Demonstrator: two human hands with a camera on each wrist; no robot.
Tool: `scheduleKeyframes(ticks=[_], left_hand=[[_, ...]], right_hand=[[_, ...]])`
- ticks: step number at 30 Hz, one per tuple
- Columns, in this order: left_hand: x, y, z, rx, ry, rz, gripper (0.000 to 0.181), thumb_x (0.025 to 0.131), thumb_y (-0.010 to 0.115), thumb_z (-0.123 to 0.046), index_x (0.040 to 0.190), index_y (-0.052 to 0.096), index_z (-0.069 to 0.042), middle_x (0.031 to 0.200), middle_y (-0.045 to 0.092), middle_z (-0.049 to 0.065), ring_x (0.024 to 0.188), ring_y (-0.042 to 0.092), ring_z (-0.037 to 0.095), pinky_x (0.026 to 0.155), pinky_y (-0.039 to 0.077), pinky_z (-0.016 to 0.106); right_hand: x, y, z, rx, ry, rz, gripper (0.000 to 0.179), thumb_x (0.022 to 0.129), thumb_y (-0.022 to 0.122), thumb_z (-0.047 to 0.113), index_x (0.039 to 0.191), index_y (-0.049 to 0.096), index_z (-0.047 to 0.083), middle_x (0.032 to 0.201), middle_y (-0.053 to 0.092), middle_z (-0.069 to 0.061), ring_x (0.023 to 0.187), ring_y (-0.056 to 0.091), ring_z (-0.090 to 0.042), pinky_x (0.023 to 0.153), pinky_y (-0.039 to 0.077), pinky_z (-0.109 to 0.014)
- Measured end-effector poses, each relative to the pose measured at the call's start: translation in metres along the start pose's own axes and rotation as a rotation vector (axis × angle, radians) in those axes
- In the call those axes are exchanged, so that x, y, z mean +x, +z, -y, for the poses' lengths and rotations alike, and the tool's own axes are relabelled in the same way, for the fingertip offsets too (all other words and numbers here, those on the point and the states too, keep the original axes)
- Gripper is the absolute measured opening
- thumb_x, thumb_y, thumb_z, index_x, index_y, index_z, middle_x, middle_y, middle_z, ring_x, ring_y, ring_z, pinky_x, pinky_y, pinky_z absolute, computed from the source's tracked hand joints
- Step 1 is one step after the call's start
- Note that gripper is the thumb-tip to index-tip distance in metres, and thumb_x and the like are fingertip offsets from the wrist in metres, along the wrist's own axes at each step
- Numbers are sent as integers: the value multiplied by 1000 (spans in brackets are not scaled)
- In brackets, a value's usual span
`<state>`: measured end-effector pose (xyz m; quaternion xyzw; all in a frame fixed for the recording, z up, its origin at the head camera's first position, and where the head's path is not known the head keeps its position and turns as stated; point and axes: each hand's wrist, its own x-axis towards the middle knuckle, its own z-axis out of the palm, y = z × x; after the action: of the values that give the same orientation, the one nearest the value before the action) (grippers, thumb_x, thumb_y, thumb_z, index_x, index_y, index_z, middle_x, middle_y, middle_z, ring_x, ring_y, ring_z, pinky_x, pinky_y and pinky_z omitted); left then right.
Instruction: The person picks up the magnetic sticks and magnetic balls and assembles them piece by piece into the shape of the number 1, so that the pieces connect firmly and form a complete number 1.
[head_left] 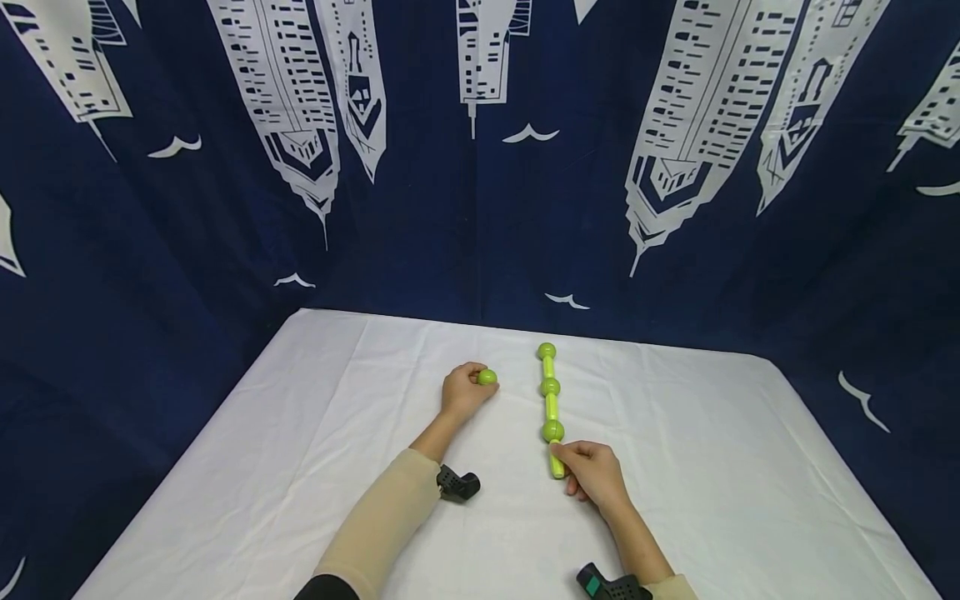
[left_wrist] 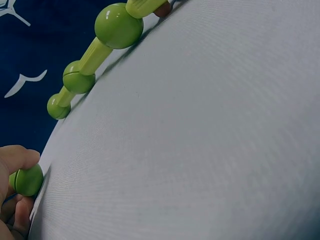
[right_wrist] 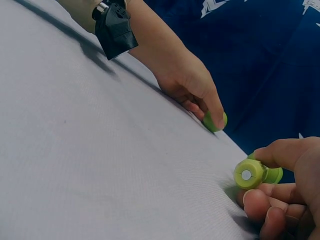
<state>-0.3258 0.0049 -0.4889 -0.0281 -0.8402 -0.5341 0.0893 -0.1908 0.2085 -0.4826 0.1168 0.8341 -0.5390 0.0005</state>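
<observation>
A chain of green balls joined by lighter green rods [head_left: 552,407] lies lengthwise on the white cloth, three balls with a rod at the near end. My right hand [head_left: 596,473] pinches that near rod between thumb and fingers; in the right wrist view the rod's round end [right_wrist: 246,175] faces the camera, showing a pale disc. To the left, my left hand [head_left: 465,392] holds a separate green ball [head_left: 487,377] between thumb and fingers, close over the cloth. In the left wrist view this loose ball [left_wrist: 29,180] shows a seam line.
The table [head_left: 300,433] is covered with a white cloth. Behind it hangs a dark blue curtain [head_left: 480,225] printed with white buildings and birds. A black wrist camera [head_left: 457,483] is on the left wrist, another black device [head_left: 611,583] on the right.
</observation>
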Motion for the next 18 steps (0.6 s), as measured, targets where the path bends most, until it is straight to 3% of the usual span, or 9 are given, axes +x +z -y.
scheduleKeyframes(ticks=[9, 18], left_hand=[[-1, 0, 4, -14, 11, -7, 34, 74, 81, -11, 105, 70, 0, 88, 65, 7, 83, 60, 19, 78, 48, 34], [-9, -1, -9, -99, -88, 23, 34, 74, 82, -9, 103, 69, 3, 92, 67, 9, 87, 62, 22, 80, 52, 34]], right_hand=[[2, 1, -2, 2, 10, -2, 29, 90, 69, 28, 89, 71, -1, 48, 52, -3, 37, 44, -10, 37, 36, -22], [0, 1, -1, 0, -9, -3, 30, 90, 69, 29, 89, 71, -1, 47, 52, -2, 37, 44, -10, 37, 37, -23]])
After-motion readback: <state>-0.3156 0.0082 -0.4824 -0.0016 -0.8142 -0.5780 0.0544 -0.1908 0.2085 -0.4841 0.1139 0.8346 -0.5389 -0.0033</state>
